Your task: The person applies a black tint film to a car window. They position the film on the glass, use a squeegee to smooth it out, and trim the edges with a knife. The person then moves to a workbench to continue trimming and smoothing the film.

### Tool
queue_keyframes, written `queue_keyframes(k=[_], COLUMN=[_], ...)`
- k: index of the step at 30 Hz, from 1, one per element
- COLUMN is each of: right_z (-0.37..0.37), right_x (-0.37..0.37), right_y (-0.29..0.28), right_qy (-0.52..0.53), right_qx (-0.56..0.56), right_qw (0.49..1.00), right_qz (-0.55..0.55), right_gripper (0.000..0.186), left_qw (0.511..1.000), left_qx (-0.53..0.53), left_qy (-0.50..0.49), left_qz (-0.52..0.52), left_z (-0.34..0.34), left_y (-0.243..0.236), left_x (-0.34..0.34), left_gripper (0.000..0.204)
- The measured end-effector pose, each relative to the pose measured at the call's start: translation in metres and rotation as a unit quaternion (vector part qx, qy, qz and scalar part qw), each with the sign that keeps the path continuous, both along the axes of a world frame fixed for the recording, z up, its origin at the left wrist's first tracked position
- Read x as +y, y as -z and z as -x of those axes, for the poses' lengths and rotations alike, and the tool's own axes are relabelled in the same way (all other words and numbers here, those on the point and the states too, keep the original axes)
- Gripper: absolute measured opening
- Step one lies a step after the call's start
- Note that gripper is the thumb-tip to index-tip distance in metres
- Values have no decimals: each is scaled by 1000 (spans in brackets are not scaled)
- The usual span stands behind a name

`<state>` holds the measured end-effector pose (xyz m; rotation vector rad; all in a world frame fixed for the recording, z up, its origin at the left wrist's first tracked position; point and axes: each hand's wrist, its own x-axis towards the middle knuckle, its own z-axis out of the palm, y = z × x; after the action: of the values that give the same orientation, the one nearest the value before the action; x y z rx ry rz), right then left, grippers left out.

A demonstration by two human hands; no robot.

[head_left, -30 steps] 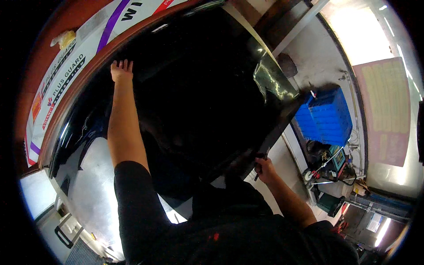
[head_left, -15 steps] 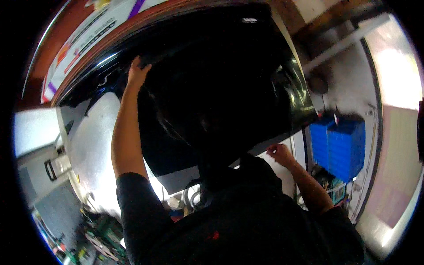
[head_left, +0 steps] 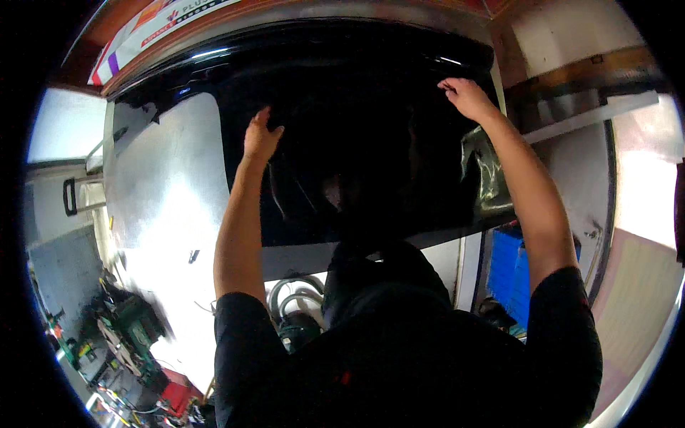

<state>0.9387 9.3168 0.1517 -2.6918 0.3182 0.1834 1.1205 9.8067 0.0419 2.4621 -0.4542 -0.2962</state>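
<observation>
A large sheet of glossy black film [head_left: 342,143] covers most of the pale work table [head_left: 160,164]. It shows wrinkles and bright reflections near its right edge. Over its left half is my left hand [head_left: 264,135], thumb apart from the fingers, with nothing visible in it. My right hand [head_left: 464,98] reaches to the far right part of the film, its fingers loosely stretched leftward and nothing seen in them. Whether either hand touches the film is hard to tell against the black. Along the far side, the film curves up in a dark, shiny fold or roll.
Beyond the film lies a white printed box [head_left: 153,39] on a reddish-brown surface. Blue stacked bins [head_left: 508,267] stand at the right, partly behind my forearm. Green tools [head_left: 132,335] clutter the lower left, and a grey hose [head_left: 289,289] lies below the film's near edge.
My right hand has moved from the near right edge up to the far right of the film. My left hand has shifted right and slightly nearer. The whole view has turned.
</observation>
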Motion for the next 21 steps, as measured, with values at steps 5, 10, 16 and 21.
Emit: queue_keyframes(k=[5,10,16,21], right_z=[-63,-104,-119,-126], right_x=[-26,-41,-58,-70], right_y=[18,41,27,35], right_qy=[-60,-101,-80,-102], right_qx=[107,107,25,34], right_qw=[992,987,989,991], right_qz=[-5,62,119,85], right_gripper=[39,44,45,46], left_qw=[996,983,965,928], left_qx=[3,26,81,62], left_qy=[-93,-164,-247,-360], left_qz=[16,73,20,67], left_z=[84,199,334,412], left_y=[-15,-22,-37,6], left_x=[-15,-14,-40,-57], left_gripper=[66,64,65,65])
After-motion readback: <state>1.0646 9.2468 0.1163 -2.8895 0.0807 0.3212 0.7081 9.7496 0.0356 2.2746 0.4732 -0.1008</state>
